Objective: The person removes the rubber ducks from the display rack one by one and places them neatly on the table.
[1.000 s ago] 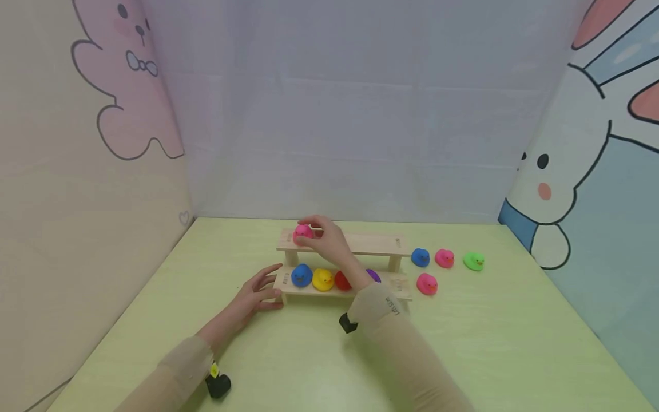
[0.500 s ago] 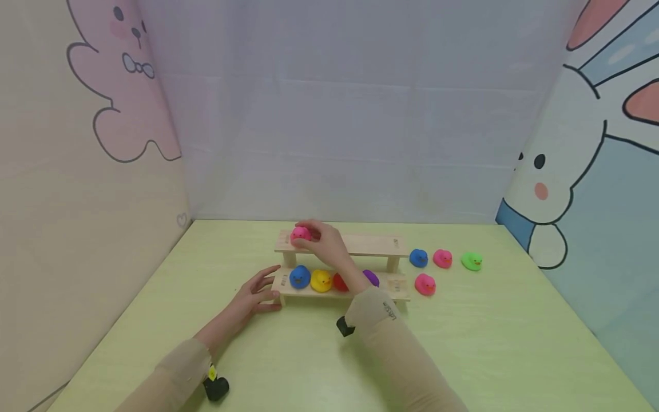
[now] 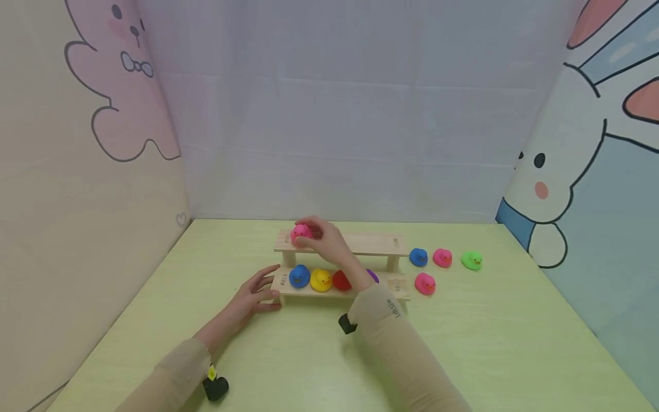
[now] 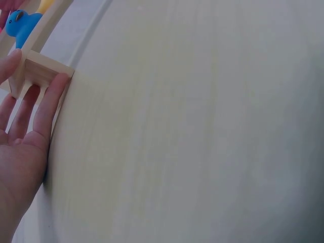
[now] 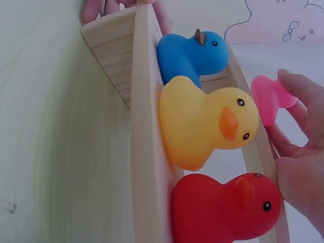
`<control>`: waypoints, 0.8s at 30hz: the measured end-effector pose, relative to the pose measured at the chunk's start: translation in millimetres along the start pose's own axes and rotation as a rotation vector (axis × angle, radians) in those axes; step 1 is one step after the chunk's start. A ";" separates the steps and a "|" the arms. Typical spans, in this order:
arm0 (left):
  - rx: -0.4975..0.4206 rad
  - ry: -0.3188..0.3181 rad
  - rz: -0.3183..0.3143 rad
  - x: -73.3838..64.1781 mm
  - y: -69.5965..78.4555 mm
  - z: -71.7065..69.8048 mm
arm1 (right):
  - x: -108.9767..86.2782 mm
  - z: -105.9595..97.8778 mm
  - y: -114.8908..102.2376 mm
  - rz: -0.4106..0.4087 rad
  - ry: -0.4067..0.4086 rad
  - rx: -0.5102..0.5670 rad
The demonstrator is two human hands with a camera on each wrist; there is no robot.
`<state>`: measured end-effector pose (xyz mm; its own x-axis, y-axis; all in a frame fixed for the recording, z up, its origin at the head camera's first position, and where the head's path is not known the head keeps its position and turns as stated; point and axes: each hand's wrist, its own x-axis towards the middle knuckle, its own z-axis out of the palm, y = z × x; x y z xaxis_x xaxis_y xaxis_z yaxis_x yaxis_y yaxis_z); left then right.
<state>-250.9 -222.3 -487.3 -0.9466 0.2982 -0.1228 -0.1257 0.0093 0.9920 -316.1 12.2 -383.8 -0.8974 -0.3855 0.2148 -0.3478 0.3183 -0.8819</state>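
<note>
And there's the pink duck (image 3: 300,233) at the left end of the upper shelf (image 3: 376,244), pinched by your right hand (image 3: 327,242); below, blue duck (image 3: 299,276), yellow duck (image 3: 321,280), red duck (image 3: 341,280) on the lower shelf (image 3: 399,286), your left hand (image 3: 253,294) touching its end, fingers extended

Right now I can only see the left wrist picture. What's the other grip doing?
Observer: The right grip holds a pink duck at the top left end of the wooden rack.
Operator: Cool! Are any ducks off the rack?
Observer: Yes, four sit on the table, right of it: a blue one, a green one, a pink one and, nearer the person, a second pink one.
</note>
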 end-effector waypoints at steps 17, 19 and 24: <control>0.024 -0.019 0.021 -1.4 1.8 0.1 | 0.3 -3.6 2.3 -0.031 0.025 0.116; 0.025 -0.021 0.019 -1.3 1.7 -0.1 | 0.7 -3.6 2.7 -0.031 0.025 0.118; 0.022 -0.015 0.016 -1.4 2.1 0.1 | 1.0 -4.4 3.4 -0.041 0.022 0.130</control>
<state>-249.9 -222.7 -485.0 -0.9436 0.3132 -0.1071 -0.1043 0.0254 0.9942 -319.4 16.7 -384.7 -0.8895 -0.3760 0.2595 -0.3472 0.1873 -0.9189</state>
